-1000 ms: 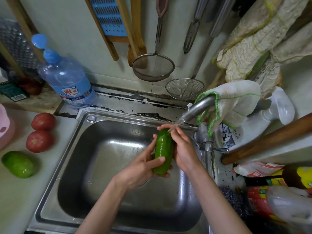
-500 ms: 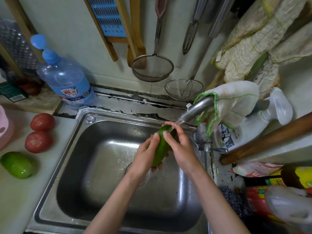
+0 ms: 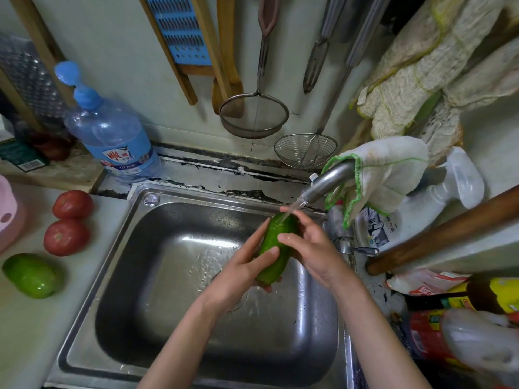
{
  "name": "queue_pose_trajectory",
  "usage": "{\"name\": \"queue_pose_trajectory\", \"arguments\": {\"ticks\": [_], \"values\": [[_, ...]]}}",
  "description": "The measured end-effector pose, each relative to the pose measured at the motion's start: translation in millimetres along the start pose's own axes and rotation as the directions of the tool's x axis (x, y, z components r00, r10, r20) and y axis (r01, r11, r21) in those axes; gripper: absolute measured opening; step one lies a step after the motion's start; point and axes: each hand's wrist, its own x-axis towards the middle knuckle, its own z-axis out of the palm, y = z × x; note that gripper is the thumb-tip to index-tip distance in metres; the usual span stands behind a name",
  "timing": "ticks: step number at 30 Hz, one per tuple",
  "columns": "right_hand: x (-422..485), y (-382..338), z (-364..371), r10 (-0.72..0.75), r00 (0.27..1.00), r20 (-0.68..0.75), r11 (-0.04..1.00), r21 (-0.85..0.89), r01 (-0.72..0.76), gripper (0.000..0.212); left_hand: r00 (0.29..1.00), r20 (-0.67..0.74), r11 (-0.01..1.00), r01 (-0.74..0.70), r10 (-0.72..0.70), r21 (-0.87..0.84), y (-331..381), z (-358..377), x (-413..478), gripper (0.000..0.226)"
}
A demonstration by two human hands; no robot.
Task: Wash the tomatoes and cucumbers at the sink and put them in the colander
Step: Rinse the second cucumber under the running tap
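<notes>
A short green cucumber (image 3: pixel 276 242) is held upright over the steel sink (image 3: pixel 157 214), its top end under water running from the tap (image 3: pixel 327 182). My left hand (image 3: pixel 241 269) grips it from the left and below, thumb across its front. My right hand (image 3: pixel 310 248) wraps its right side, fingertips up by the water stream. On the counter to the left lie two red tomatoes (image 3: pixel 72 204) (image 3: pixel 66 237) and a second green cucumber (image 3: pixel 32 275). A pink object (image 3: pixel 9 217) at the far left edge may be the colander; only a sliver shows.
A blue water bottle (image 3: pixel 112 138) stands behind the sink's left corner. Strainers (image 3: pixel 252 113) and utensils hang on the wall. A cloth (image 3: pixel 384 169) drapes over the tap. A wooden handle (image 3: pixel 443 231), bottles and bags crowd the right counter.
My left hand slid up the cucumber and back down toward its lower end, while the right hand shifted along its upper side. The cucumber stays under the running water.
</notes>
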Motion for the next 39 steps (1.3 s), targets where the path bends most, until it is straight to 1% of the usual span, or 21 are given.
{"name": "queue_pose_trajectory", "arguments": {"ticks": [2, 4, 6, 8, 10, 13, 16, 18, 21, 22, 27, 31, 34, 36, 37, 39], "values": [[2.6, 3.2, 4.0, -0.015, 0.997, -0.072, 1.0, -0.002, 0.015, 0.054, 1.0, -0.007, 1.0, 0.0, 0.0, -0.002, 0.6, -1.3, -0.6, 0.058], [3.6, 4.3, 6.4, -0.018, 0.995, -0.094, 1.0, -0.012, 0.017, 0.061, 1.0, -0.026, 1.0, 0.007, -0.007, -0.012, 1.2, -1.2, -0.7, 0.057], [4.7, 4.3, 4.2, -0.005, 0.998, -0.06, 1.0, 0.02, 0.006, 0.063, 0.999, -0.036, 1.0, 0.008, -0.008, 0.0, 1.2, -0.1, -1.2, 0.054], [5.0, 5.1, 1.5, 0.007, 1.0, -0.017, 0.998, 0.068, -0.006, 0.057, 0.998, -0.06, 1.0, 0.012, -0.013, -0.022, 0.7, 0.1, -1.3, 0.052], [5.5, 6.5, 2.5, 0.013, 0.999, -0.034, 0.997, 0.072, -0.01, 0.052, 0.997, -0.08, 1.0, 0.012, -0.014, -0.027, -0.2, -0.3, -0.4, 0.051], [5.9, 6.7, 6.4, 0.017, 0.995, -0.098, 0.999, 0.042, -0.013, 0.045, 0.998, -0.066, 1.0, -0.001, 0.002, 0.026, -0.1, 0.4, -0.1, 0.053], [4.4, 3.3, 4.4, 0.029, 0.998, -0.047, 0.995, 0.096, -0.025, 0.042, 0.999, -0.047, 0.999, -0.009, 0.011, 0.042, 2.4, 1.1, -1.5, 0.054], [2.2, 1.8, 2.9, 0.028, 0.999, -0.017, 0.989, 0.146, -0.025, 0.044, 0.998, -0.056, 0.999, -0.004, 0.006, 0.038, 4.7, 0.8, -2.2, 0.052], [1.7, 3.5, 4.0, 0.019, 0.998, -0.053, 0.992, 0.126, -0.012, 0.042, 0.999, -0.035, 0.995, -0.017, 0.021, 0.1, 6.5, 1.7, -2.1, 0.055], [1.7, 3.2, 4.7, 0.017, 0.998, -0.061, 0.994, 0.113, -0.01, 0.045, 0.999, -0.031, 0.993, -0.026, 0.03, 0.116, 6.8, 2.4, -2.1, 0.056], [0.2, -0.2, 5.0, 0.036, 0.999, 0.0, 0.992, 0.12, -0.036, 0.06, 0.998, -0.053, 0.992, -0.021, 0.027, 0.121, 7.5, 1.6, -2.7, 0.055], [0.0, 3.1, 9.3, 0.013, 0.999, -0.043, 0.996, 0.091, -0.009, 0.058, 0.997, -0.066, 0.99, -0.03, 0.04, 0.139, 6.9, -0.1, -2.3, 0.054], [-0.8, 0.7, 8.7, 0.0, 1.0, 0.0, 0.989, 0.147, 0.0, 0.059, 0.996, -0.068, 0.991, -0.039, 0.048, 0.132, 5.2, -2.4, -2.1, 0.056], [-1.4, 0.2, 11.0, 0.005, 1.0, -0.022, 0.995, 0.103, -0.002, 0.061, 0.992, -0.116, 0.989, -0.028, 0.045, 0.145, 2.6, -2.2, 0.1, 0.062], [-0.7, -1.0, 14.4, 0.007, 0.997, -0.077, 1.0, 0.029, -0.005, 0.057, 0.988, -0.144, 0.982, -0.02, 0.048, 0.186, 1.1, -1.0, 1.8, 0.065], [4.4, -5.8, 25.5, -0.016, 0.972, -0.233, 0.989, -0.147, -0.019, 0.037, 0.981, -0.171, 0.952, -0.032, 0.087, 0.304, -2.1, 3.2, 6.3, 0.071]]}}
